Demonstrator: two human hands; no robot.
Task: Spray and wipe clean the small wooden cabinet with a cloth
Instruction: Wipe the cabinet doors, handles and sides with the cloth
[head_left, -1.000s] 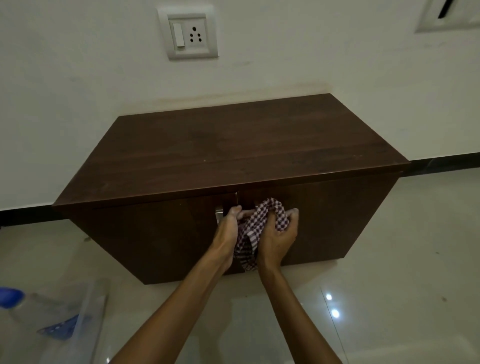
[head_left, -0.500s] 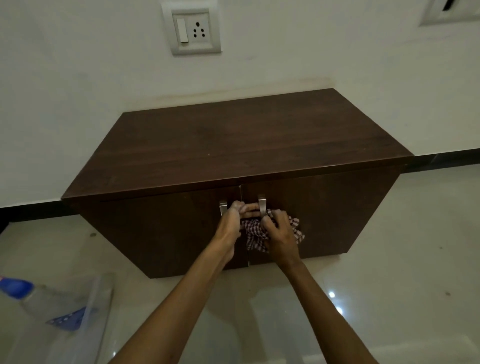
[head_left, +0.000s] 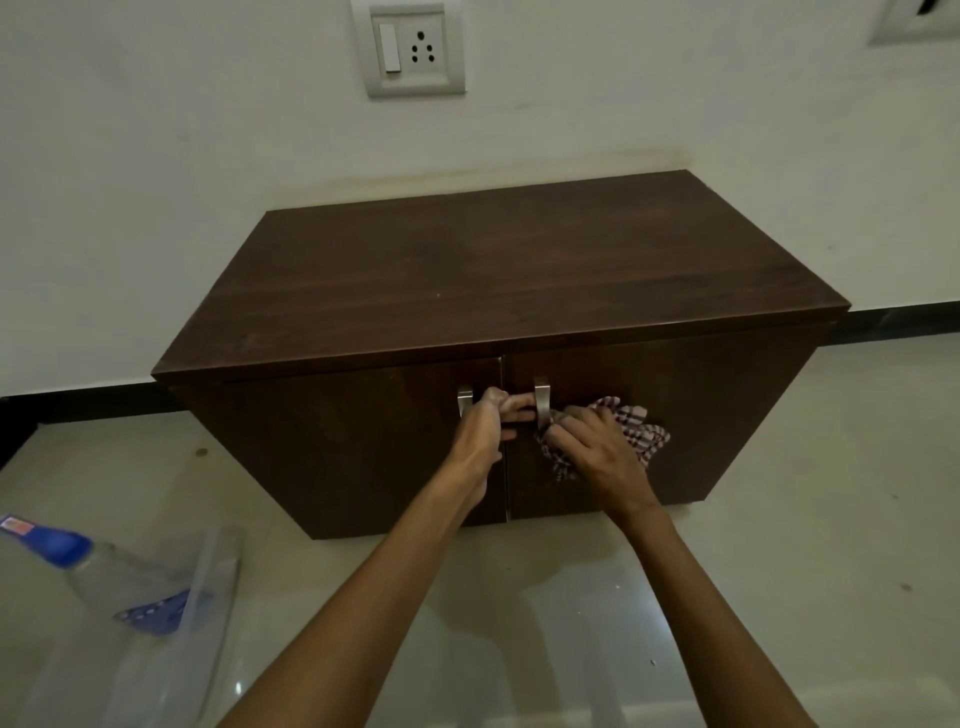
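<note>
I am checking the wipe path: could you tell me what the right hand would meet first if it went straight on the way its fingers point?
The right hand, pressing the cloth to the cabinet door, points up-left; it would probably meet the right door handle first.

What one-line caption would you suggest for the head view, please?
Right hand presses a checked cloth on the cabinet door while the left hand reaches between the handles.

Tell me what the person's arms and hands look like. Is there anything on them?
Both arms are bare as far as the picture shows: no sleeves in view. The left hand and right hand wear no gloves, and I see no watch, bracelet or rings.
</note>
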